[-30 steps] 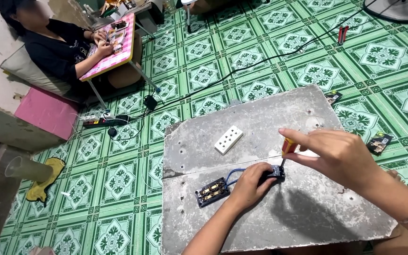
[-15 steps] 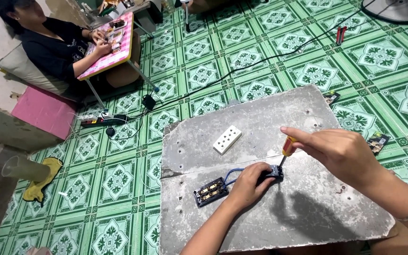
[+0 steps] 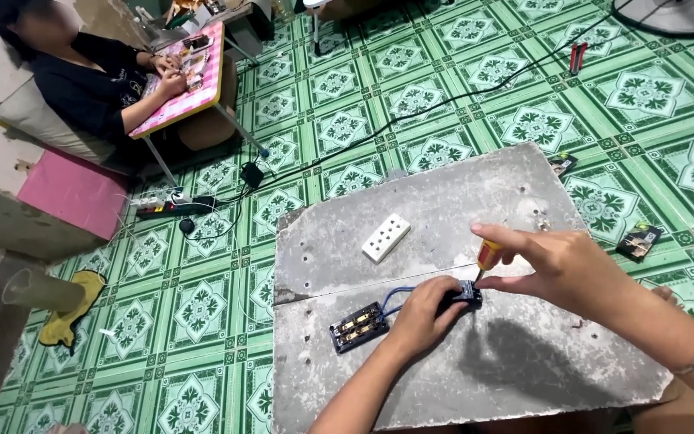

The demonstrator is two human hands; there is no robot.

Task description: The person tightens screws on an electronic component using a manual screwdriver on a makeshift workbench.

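On a grey slab [image 3: 459,193] lying on the floor, my left hand [image 3: 427,313] presses down on a small black electrical part [image 3: 467,292]. Blue wires [image 3: 399,295] run from it to a black socket module [image 3: 358,327] to the left. My right hand [image 3: 560,269] grips a screwdriver with a yellow and red handle [image 3: 487,255], its tip pointing down at the black part. A white socket faceplate [image 3: 385,238] lies flat farther back on the slab, apart from both hands.
Green patterned floor tiles [image 3: 202,297] surround the slab. Another person [image 3: 82,88] sits at the far left by a low pink table [image 3: 182,80]. A power strip [image 3: 162,202] and black cable [image 3: 443,100] lie on the floor. Small dark parts [image 3: 638,241] rest right of the slab.
Both hands stay at the black part with only slight shifts. The view has drifted a little.
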